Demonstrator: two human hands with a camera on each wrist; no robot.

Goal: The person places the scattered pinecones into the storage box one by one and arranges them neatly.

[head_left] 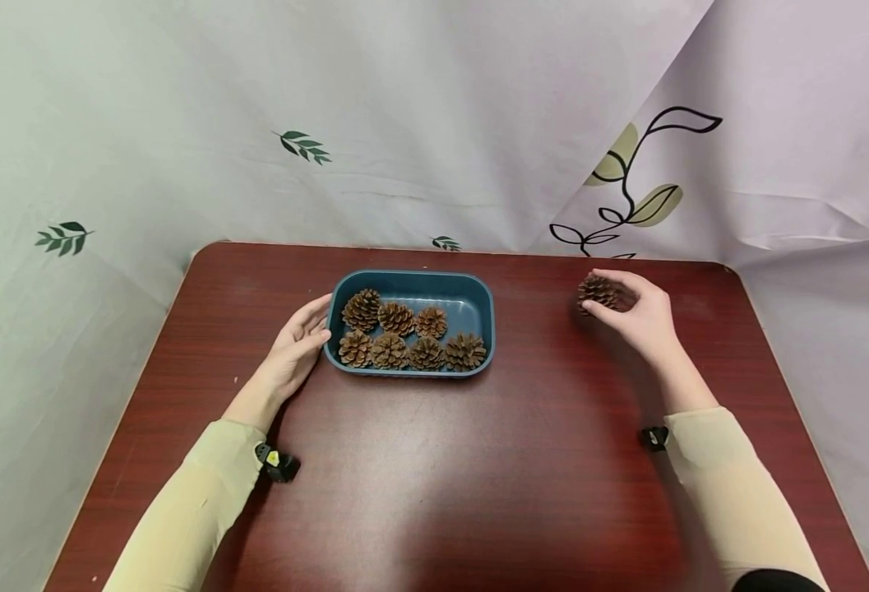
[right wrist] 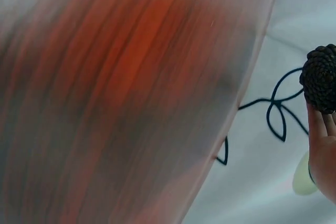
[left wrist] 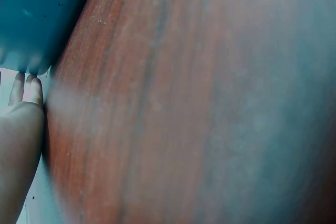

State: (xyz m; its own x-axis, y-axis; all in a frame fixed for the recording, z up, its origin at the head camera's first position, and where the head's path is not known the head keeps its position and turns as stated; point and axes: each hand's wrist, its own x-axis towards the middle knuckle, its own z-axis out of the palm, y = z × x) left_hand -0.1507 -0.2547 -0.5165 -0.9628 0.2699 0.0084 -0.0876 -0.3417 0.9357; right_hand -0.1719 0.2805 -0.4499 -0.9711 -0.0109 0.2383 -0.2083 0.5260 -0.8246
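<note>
A blue rectangular plastic tray stands toward the back of the table, with several brown pine cones inside, most of them along the front and left. At its left end my left hand touches the outer wall with fairly straight fingers, the thumb near the rim. The left wrist view shows fingertips right at the tray's wall. Off to the right, my right hand pinches a single pine cone between thumb and fingers. In the right wrist view that cone covers the fingertips.
The dark red wooden table has rounded back corners. Behind it hangs a pale curtain with leaf prints, close to the back edge. A small black device is on the left wrist, and another on the right.
</note>
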